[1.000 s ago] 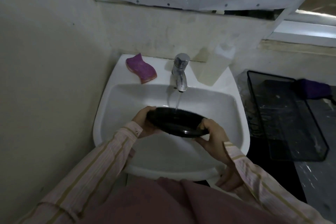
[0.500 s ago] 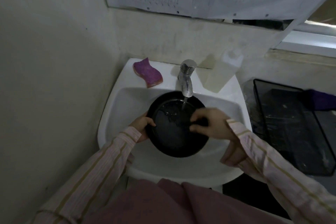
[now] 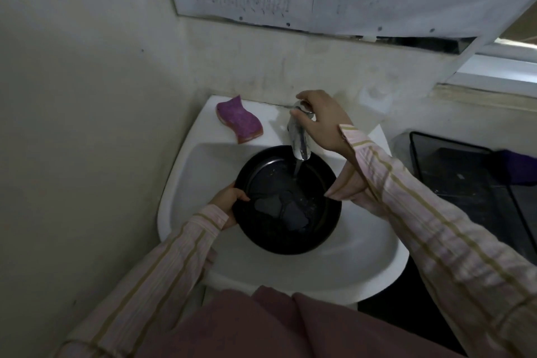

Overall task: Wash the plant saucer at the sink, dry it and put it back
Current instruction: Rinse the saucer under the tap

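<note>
The round black plant saucer (image 3: pixel 286 206) lies face up in the white sink (image 3: pixel 186 183), under the chrome tap (image 3: pixel 299 139). A thin stream of water runs from the spout onto it, and puddles sit on its bottom. My left hand (image 3: pixel 228 200) grips the saucer's left rim, thumb over the edge. My right hand (image 3: pixel 322 122) is up at the tap, its fingers curled around the tap's head.
A purple sponge (image 3: pixel 239 119) lies on the sink's back left ledge. A pale plastic bottle (image 3: pixel 374 107) stands at the back right, mostly behind my right arm. A black mesh tray (image 3: pixel 465 180) sits to the right of the sink. A wall stands close on the left.
My right hand left the saucer's inside and rose to grip the tap head. The saucer stays held by my left hand alone, flat under the stream.
</note>
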